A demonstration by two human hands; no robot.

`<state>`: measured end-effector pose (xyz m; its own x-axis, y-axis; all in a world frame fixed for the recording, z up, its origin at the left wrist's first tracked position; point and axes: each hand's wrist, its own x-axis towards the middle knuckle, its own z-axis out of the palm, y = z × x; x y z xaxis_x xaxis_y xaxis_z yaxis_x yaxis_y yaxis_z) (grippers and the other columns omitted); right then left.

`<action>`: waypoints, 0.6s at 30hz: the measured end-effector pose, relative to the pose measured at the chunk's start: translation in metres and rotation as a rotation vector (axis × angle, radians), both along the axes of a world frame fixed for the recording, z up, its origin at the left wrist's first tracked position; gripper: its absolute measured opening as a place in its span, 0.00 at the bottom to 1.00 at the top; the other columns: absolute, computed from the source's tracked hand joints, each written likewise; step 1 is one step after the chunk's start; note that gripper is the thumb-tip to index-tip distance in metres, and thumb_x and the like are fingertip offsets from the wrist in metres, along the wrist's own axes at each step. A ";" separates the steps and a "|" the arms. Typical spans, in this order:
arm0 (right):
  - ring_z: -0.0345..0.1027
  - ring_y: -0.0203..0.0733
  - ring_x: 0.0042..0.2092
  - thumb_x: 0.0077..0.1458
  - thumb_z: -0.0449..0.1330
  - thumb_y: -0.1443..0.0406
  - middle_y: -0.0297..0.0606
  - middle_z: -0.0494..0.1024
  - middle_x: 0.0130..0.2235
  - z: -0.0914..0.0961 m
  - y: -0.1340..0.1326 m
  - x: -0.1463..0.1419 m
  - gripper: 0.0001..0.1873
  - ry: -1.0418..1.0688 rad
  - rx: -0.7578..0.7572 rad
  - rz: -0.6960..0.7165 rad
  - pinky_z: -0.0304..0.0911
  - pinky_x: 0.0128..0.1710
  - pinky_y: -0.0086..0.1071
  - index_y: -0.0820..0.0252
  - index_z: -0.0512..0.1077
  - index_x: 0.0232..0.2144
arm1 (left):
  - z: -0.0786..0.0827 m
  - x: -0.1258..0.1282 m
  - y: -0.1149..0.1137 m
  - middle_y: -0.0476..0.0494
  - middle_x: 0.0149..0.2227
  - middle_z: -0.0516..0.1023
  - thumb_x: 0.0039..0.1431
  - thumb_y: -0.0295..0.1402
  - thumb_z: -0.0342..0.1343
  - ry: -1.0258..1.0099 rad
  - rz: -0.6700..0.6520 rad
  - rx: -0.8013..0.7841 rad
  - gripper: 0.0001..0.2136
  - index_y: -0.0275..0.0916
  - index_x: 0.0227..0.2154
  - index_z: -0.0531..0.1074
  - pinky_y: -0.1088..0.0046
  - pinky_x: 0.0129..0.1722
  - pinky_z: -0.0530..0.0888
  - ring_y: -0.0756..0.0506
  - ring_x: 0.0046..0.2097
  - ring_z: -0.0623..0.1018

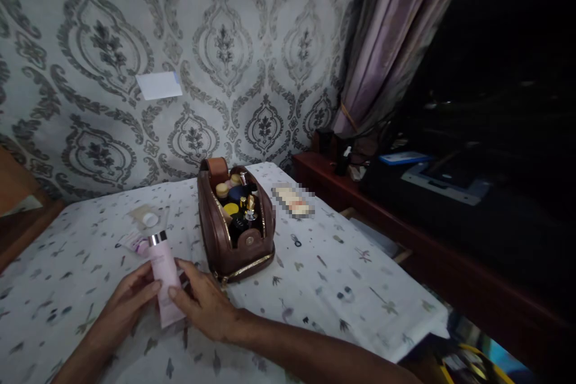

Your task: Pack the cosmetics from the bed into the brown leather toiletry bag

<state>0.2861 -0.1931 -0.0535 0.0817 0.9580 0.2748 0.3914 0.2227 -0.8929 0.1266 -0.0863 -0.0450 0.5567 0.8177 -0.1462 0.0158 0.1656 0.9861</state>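
Observation:
Between my two hands is a pale pink squeeze tube (164, 273) with a shiny silver cap, tilted slightly with the cap at the top. My left hand (135, 291) grips it from the left, thumb across its front. From the other side my right hand (202, 300) holds it, thumb pressed on the front and fingers behind. Just beyond the tube lie a smaller pink-and-white tube (135, 243) and a beige tube (144, 216) with a white cap. To the right stands an unzipped brown cosmetic bag (209, 234), filled with several jars and bottles with gold, yellow and dark tops.
The bed or table has a white printed cloth (333, 288). A blurred-out flat item (293, 200) lies right of the bag. Along the right runs a dark red wooden desk (324, 183) with an open drawer (373, 234). Patterned wallpaper (265, 66) is behind.

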 end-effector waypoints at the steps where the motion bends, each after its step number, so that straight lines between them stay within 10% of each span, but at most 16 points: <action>1: 0.68 0.43 0.34 0.61 0.55 0.56 0.38 0.76 0.37 0.002 -0.003 0.002 0.29 0.005 -0.003 0.005 0.65 0.35 0.33 0.60 0.61 0.62 | 0.004 0.002 -0.002 0.43 0.37 0.81 0.36 0.45 0.73 -0.015 0.056 -0.016 0.26 0.39 0.40 0.78 0.69 0.36 0.77 0.40 0.38 0.79; 11: 0.67 0.30 0.23 0.57 0.60 0.49 0.33 0.74 0.33 0.018 -0.032 0.014 0.21 0.669 0.008 0.140 0.59 0.22 0.22 0.59 0.68 0.43 | 0.047 0.040 -0.025 0.49 0.26 0.77 0.26 0.44 0.76 -0.123 0.096 0.021 0.26 0.38 0.31 0.77 0.74 0.27 0.75 0.45 0.30 0.76; 18: 0.68 0.29 0.23 0.58 0.61 0.51 0.31 0.74 0.28 0.032 -0.039 0.026 0.19 0.771 0.112 0.109 0.60 0.22 0.21 0.61 0.69 0.42 | 0.057 0.074 -0.033 0.51 0.23 0.71 0.45 0.54 0.66 -0.215 0.055 0.102 0.23 0.38 0.30 0.73 0.76 0.23 0.70 0.50 0.24 0.69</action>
